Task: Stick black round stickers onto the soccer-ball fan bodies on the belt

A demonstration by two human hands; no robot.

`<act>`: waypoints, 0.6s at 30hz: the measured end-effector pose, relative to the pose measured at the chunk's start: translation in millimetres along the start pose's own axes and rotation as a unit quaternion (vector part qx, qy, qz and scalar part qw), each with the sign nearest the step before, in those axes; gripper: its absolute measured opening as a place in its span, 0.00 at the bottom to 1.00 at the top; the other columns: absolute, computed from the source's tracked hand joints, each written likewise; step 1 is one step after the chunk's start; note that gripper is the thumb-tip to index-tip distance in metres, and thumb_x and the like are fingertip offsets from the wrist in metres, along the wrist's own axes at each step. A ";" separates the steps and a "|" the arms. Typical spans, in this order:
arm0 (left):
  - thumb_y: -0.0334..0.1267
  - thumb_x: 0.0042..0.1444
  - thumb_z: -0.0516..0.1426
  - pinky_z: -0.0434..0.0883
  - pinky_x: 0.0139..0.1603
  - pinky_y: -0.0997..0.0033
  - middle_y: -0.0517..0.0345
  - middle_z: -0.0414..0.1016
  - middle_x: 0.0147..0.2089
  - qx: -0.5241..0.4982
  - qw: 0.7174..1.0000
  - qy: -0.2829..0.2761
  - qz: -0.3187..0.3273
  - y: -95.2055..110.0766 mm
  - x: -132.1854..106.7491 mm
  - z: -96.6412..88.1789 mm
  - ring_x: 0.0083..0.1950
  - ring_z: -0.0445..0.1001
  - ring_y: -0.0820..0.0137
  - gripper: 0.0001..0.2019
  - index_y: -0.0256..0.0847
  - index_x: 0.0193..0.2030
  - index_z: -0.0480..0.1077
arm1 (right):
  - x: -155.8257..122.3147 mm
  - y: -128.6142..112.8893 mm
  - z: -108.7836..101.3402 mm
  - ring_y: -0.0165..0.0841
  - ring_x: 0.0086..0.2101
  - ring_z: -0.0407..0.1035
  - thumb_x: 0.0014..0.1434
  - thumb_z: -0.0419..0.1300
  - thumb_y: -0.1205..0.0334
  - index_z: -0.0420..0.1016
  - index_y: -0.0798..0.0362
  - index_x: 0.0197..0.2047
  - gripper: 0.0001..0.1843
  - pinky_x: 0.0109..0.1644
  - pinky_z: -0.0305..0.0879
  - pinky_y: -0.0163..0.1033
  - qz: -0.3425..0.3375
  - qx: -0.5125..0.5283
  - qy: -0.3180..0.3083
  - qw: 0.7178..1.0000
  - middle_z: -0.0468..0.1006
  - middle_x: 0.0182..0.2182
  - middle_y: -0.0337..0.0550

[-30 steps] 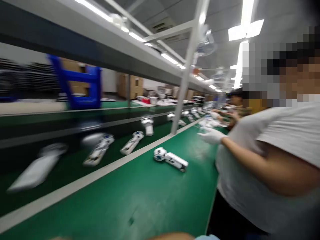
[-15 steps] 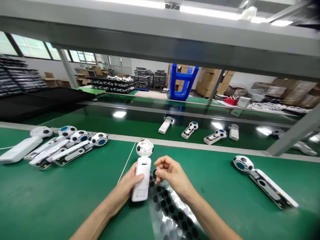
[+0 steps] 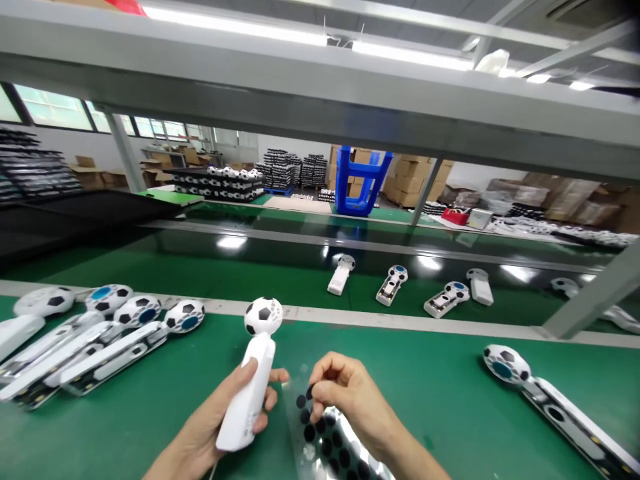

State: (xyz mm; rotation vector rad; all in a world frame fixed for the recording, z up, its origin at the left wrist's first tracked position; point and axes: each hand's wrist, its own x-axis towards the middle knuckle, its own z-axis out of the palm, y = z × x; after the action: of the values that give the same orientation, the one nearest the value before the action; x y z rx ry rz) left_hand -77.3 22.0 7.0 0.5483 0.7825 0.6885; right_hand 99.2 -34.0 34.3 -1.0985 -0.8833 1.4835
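My left hand [image 3: 235,407] is wrapped round the white handle of a handheld device [image 3: 253,387], whose round head has a black-and-white football pattern. The device tilts slightly to the right, its smooth side towards me. To its right lies a clear sheet of round black stickers [image 3: 327,443] on the green surface. Over the sheet's upper part, my right hand [image 3: 345,393] is closed in a pinch. A black round sticker [image 3: 310,391] shows at its fingertips; whether it is still joined to the sheet is hard to tell.
Several open-backed football-headed devices [image 3: 120,350] lie bunched at the left. Another one [image 3: 555,407] rests at the right. Beyond a pale rail [image 3: 320,313], more devices [image 3: 393,285] lie on a green belt. A grey post [image 3: 595,293] stands at the right; a grey beam [image 3: 310,100] crosses above.
The device in my left hand has moved left and down and turned, its slotted face no longer showing. My right hand has moved slightly lower, over the stickers. The view has shifted.
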 end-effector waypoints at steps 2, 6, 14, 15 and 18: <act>0.55 0.44 0.62 0.62 0.16 0.78 0.58 0.71 0.26 0.084 0.996 0.025 0.009 2.0 5.6 -0.4 0.20 0.62 0.75 0.22 0.38 0.36 0.68 | 6.1 -2.0 0.8 0.27 0.17 0.66 0.40 0.70 0.54 0.69 0.57 0.26 0.18 0.26 0.62 0.32 0.002 0.002 0.000 1.000 0.71 0.15 0.36; 0.56 0.47 0.58 0.67 0.26 0.73 0.58 0.72 0.28 0.128 0.987 0.087 0.033 0.6 8.9 -3.3 0.26 0.69 0.69 0.23 0.40 0.42 0.69 | 15.1 -6.1 -1.9 0.27 0.20 0.67 0.45 0.68 0.53 0.68 0.56 0.28 0.17 0.29 0.63 0.33 -0.010 -0.016 0.009 1.000 0.72 0.17 0.38; 0.50 0.43 0.63 0.71 0.30 0.68 0.55 0.72 0.41 0.164 0.978 0.053 0.120 -16.9 7.0 1.9 0.34 0.70 0.65 0.33 0.44 0.55 0.59 | 23.0 -4.1 8.1 0.26 0.22 0.65 0.48 0.63 0.61 0.71 0.55 0.26 0.07 0.29 0.62 0.31 -0.066 -0.128 0.031 0.989 0.69 0.19 0.35; 0.50 0.44 0.63 0.72 0.30 0.68 0.54 0.71 0.42 0.161 0.979 0.043 0.118 -20.1 6.8 3.4 0.35 0.71 0.64 0.33 0.44 0.56 0.58 | 21.9 -3.5 10.7 0.27 0.22 0.66 0.49 0.61 0.63 0.71 0.55 0.27 0.05 0.30 0.63 0.32 -0.066 -0.143 0.034 0.987 0.69 0.19 0.35; 0.50 0.46 0.61 0.72 0.32 0.67 0.55 0.72 0.38 0.156 0.981 0.006 0.111 -27.1 5.0 7.4 0.35 0.72 0.64 0.34 0.44 0.58 0.53 | 17.0 -2.1 16.0 0.27 0.24 0.67 0.52 0.57 0.65 0.70 0.54 0.27 0.04 0.31 0.64 0.33 -0.074 -0.197 0.031 0.977 0.70 0.23 0.36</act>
State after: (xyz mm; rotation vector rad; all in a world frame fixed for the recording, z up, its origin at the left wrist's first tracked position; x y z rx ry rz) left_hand -59.4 6.5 -9.0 0.9282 0.8548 0.7786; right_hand 83.9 -16.6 38.1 -1.3250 -1.2218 1.1722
